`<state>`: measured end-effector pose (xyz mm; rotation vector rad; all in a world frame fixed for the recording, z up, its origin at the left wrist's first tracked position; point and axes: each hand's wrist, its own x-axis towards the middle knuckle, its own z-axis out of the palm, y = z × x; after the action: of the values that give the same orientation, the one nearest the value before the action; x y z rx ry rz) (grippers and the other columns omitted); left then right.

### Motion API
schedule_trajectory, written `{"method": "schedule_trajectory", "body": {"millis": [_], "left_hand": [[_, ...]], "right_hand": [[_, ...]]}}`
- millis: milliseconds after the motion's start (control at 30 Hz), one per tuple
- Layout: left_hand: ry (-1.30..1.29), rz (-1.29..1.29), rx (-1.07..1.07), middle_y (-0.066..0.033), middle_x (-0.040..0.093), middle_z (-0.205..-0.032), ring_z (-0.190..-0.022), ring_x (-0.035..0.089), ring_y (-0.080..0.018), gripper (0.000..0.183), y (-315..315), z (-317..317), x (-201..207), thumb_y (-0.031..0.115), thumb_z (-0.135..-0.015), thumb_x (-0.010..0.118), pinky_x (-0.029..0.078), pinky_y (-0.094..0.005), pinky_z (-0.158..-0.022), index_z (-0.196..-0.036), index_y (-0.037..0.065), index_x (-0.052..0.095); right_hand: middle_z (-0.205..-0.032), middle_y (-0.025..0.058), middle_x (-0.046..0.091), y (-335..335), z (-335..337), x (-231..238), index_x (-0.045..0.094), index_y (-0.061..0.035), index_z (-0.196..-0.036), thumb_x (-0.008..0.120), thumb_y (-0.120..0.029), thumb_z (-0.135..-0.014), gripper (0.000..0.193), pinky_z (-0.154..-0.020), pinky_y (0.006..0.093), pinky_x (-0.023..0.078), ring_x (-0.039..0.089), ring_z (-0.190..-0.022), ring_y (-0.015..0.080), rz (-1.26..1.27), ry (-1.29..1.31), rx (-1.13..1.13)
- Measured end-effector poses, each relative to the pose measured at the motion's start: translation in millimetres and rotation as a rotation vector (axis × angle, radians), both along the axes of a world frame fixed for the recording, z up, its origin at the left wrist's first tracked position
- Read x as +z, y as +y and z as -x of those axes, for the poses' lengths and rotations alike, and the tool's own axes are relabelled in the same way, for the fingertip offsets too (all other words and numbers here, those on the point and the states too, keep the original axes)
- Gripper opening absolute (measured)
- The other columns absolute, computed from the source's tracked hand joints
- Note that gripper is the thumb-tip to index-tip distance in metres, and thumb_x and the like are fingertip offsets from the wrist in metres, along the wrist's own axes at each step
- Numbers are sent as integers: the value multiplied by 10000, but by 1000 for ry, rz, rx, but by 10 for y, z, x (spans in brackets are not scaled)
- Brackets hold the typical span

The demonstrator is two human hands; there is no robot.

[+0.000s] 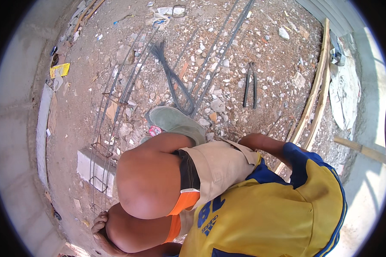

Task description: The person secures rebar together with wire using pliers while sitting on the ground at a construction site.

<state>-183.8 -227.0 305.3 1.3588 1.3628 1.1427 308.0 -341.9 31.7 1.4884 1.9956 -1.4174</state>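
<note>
From the left hand (103,234), curled by the knee (135,229), the cage (123,102) stretches toward twelve o'clock. I can't tell what that hand grips; the right hand is hidden.

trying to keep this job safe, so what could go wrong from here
The slim cage of dark steel bars crosses over a pale rectangular block; it might shift and scrape the bare left hand near its lower end.

The looped bundle of thin dark wire lies close to the grey-green boot and could snag a foot.

The dark long-handled metal pincers lie on loose stones, where someone may trip on them.
</note>
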Motion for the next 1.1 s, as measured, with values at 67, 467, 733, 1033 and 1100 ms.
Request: {"method": "schedule_trajectory", "body": {"millis": [67,467,733,1033,1100], "left_hand": [[26,-26,-73,-148,688,-1066,-999,643,-187,287,45,75,203,214,-950,610,494,-351,-886,-1094,-22,685],[-59,502,-821,-227,566,-1336,-1175,605,-303,1077,1605,-1365,1003,871,-794,405,503,-428,-926,-1405,-14,455],[-529,263,-413,-150,570,-1255,-1222,541,-273,885,1771,-1643,888,706,-923,454,490,-470,-978,-1463,13,348],[-743,-315,206,19,423,-649,-483,415,-81,410,2055,-934,951,456,-1041,478,349,-240,-416,-1030,57,571],[-780,-367,195,16,422,-643,-461,385,-74,411,2103,-964,937,461,-1045,467,304,-231,-398,-1013,63,565]], "right_hand": [[-999,203,728,239,31,457,739,-25,-981,613,-136,-827,228,-805,454,565,713,-965,346,213,-290,81],[-801,115,580,2290,746,3564,656,-47,-913,689,-70,-847,77,-612,371,485,646,-764,309,-1789,209,-700],[-887,87,553,2579,1708,3540,592,-85,-901,615,-111,-765,140,-721,412,480,602,-861,287,-1701,422,7],[-880,122,619,2629,1606,3240,644,-20,-817,705,-140,-797,136,-735,437,494,623,-854,336,-930,572,324],[-900,121,658,2730,1502,3232,692,-20,-905,732,-177,-822,182,-752,407,506,652,-850,318,-735,481,379]]}}
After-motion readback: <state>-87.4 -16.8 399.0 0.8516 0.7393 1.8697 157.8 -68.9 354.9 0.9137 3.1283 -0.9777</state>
